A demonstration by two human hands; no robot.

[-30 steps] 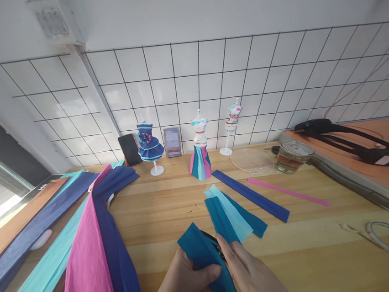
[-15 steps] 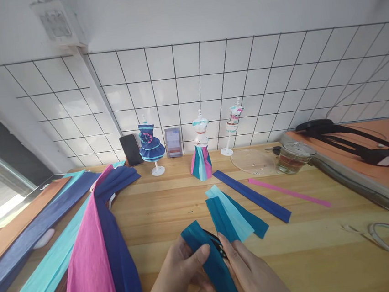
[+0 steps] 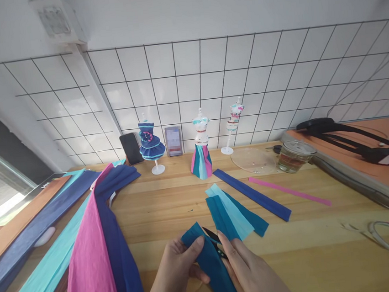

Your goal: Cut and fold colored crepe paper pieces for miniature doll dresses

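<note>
My left hand (image 3: 180, 264) pinches a dark teal strip of crepe paper (image 3: 213, 272) near its upper end, thumb on top. My right hand (image 3: 245, 262) is closed round black scissors (image 3: 221, 251), whose handles are mostly hidden under the fingers. The scissor blades lie apart at the strip's right edge, with a thin sliver of teal between them. Just beyond the right hand, cut pieces of light blue paper (image 3: 234, 215) and teal paper (image 3: 253, 220) lie overlapping on the wooden table (image 3: 163, 245).
Three small mannequins stand at the back: one in a navy dress (image 3: 151, 145), one in a striped skirt (image 3: 201, 161), one on a stand (image 3: 235, 119). Paper strips, including a pink sheet (image 3: 88, 261), cover the left. A glass cup (image 3: 295, 157) stands right.
The scissor blades have spread wider at the strip's edge. My left thumb has shifted slightly up and left along the teal strip.
</note>
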